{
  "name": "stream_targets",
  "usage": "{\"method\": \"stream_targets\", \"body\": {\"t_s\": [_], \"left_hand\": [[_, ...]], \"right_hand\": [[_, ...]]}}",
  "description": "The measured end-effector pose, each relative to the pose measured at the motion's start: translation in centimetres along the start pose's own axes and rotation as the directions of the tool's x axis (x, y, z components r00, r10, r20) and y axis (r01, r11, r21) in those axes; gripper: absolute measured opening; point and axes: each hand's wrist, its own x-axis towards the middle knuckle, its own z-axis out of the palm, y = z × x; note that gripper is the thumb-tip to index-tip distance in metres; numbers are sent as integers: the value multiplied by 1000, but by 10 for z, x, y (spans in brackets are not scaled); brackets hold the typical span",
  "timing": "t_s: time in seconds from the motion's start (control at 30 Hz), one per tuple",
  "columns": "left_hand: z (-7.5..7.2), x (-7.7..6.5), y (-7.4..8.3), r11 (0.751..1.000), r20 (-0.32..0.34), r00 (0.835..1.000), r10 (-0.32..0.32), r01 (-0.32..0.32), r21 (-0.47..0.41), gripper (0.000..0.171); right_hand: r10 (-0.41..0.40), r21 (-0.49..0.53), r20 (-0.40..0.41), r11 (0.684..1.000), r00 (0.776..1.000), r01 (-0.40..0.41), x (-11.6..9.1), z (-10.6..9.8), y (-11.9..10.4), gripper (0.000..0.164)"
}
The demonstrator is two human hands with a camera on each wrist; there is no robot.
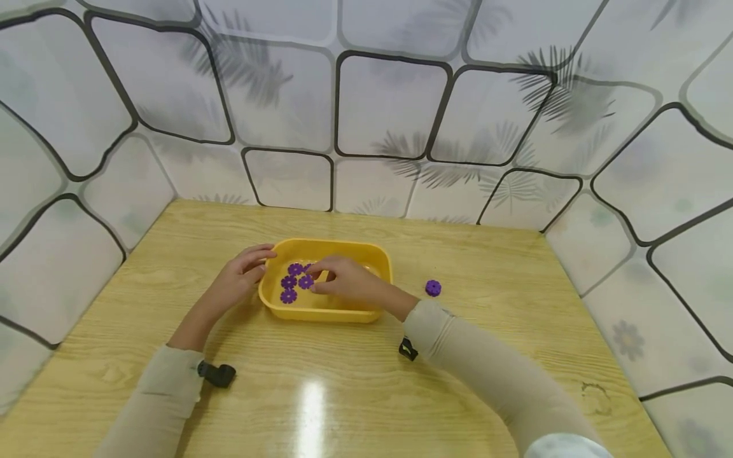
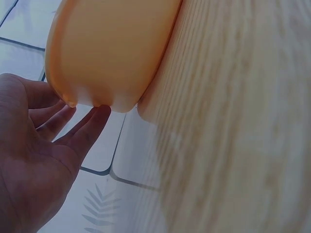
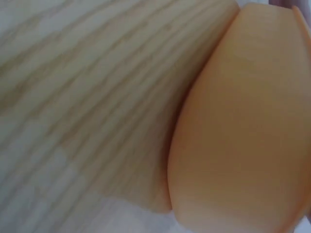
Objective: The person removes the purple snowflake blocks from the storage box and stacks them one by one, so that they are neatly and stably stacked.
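Note:
In the head view a yellow plastic basin (image 1: 338, 315) stands on the table with several purple notched, flower-shaped discs (image 1: 289, 296) lying in its left half. My right hand (image 1: 349, 278) reaches over its right side; thumb and fingertips are apart beside the discs, and the fingers partly cover one. The left hand (image 1: 235, 278) rests its fingertips on the basin's left end, also seen in the left wrist view, where the fingers (image 2: 90, 131) touch the rim. In the right wrist view only the basin's outer wall (image 3: 243, 121) shows plainly; the hand's work is hidden.
A small purple stack of notched discs (image 1: 432, 288) sits on the table right of the basin. The wooden table (image 1: 355, 381) is bounded behind and at both sides by patterned white walls (image 1: 378, 184). Dark wrist cameras (image 1: 220, 375) are strapped to both sleeves.

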Motion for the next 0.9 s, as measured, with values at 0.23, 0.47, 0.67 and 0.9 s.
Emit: {"method": "stream_targets", "body": {"t_s": [0.23, 0.47, 0.67, 0.9], "left_hand": [[1, 2, -2, 1000, -3, 1000, 6, -6, 10, 36], [1, 2, -3, 1000, -9, 1000, 20, -20, 11, 35], [1, 2, -5, 1000, -7, 1000, 21, -21, 7, 35], [1, 2, -6, 1000, -4, 1000, 24, -24, -1, 35]], "right_hand": [[40, 67, 65, 997, 997, -45, 24, 21, -4, 32], [-1, -79, 99, 997, 995, 9, 44, 34, 3, 31], [-12, -225, 109, 974, 994, 37, 49, 39, -1, 35], [20, -282, 108, 959, 994, 11, 49, 41, -5, 37]]}}
